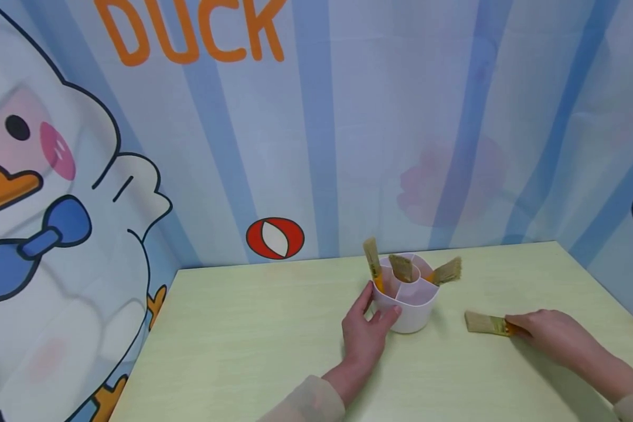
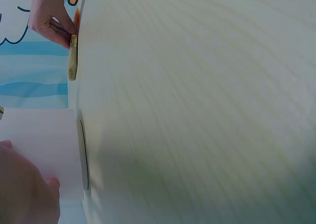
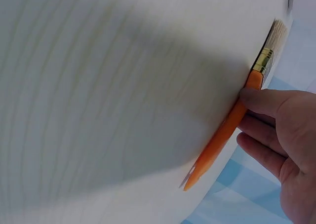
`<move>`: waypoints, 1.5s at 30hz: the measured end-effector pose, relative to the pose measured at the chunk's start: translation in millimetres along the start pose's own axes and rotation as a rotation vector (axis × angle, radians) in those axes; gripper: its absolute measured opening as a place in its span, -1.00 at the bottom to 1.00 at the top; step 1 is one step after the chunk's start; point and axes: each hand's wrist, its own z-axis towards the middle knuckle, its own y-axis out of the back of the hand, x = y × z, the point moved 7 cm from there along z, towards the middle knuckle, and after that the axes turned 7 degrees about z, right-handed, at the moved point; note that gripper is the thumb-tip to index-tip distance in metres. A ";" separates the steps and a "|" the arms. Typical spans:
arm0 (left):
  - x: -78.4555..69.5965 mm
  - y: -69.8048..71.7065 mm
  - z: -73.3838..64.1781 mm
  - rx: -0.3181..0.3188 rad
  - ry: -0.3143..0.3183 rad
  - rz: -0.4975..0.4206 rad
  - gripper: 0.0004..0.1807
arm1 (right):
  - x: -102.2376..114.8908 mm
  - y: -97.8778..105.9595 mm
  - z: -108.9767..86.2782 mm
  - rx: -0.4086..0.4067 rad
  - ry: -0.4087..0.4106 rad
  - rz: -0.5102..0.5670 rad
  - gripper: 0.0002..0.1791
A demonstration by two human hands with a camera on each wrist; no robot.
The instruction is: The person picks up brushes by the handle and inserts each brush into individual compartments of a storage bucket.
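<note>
A pale pink divided brush holder (image 1: 414, 316) stands upright on the table. Its left and front side is gripped by my left hand (image 1: 366, 340), thumb on the front and fingers round the left. Three brushes with bristles upward stand in the holder: one at the left (image 1: 371, 258), one in the round middle compartment (image 1: 401, 268), and one leaning out to the right (image 1: 447, 271). To the right of the holder, my right hand (image 1: 556, 337) pinches the orange handle of a flat paintbrush (image 3: 222, 135). That brush lies low along the tabletop, bristles pointing left toward the holder.
The light wood-grain table (image 1: 242, 340) ends at a back edge just behind the holder. A blue striped curtain (image 1: 358, 146) with duck pictures and lettering hangs behind and at both sides.
</note>
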 end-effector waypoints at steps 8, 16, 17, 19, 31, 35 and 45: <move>-2.1 -2.7 -0.8 0.005 -0.008 0.005 -0.20 | 0.1 0.4 -2.9 -0.024 -0.024 0.026 -0.77; -0.6 -3.5 -0.4 0.006 0.005 0.006 -0.19 | 20.2 22.2 -0.9 -0.221 0.005 0.174 -0.67; -0.4 -3.4 -0.1 0.005 0.004 0.006 -0.19 | 24.1 26.0 -0.3 -0.248 0.017 0.195 -0.66; -0.4 -3.3 0.2 0.004 0.001 0.006 -0.19 | 31.8 33.9 1.1 -0.301 0.033 0.223 -0.66; -1.5 -3.1 0.7 -0.011 -0.038 -0.012 -0.20 | 67.3 62.4 5.2 -0.364 -0.025 0.536 -0.64; -1.0 -2.7 1.1 -0.016 -0.037 -0.003 -0.20 | 77.2 67.2 7.7 -0.369 -0.041 0.615 -0.64; -1.2 -0.6 0.7 -0.032 -0.045 0.008 -0.21 | 109.9 63.7 26.2 -0.292 -0.118 0.945 -0.62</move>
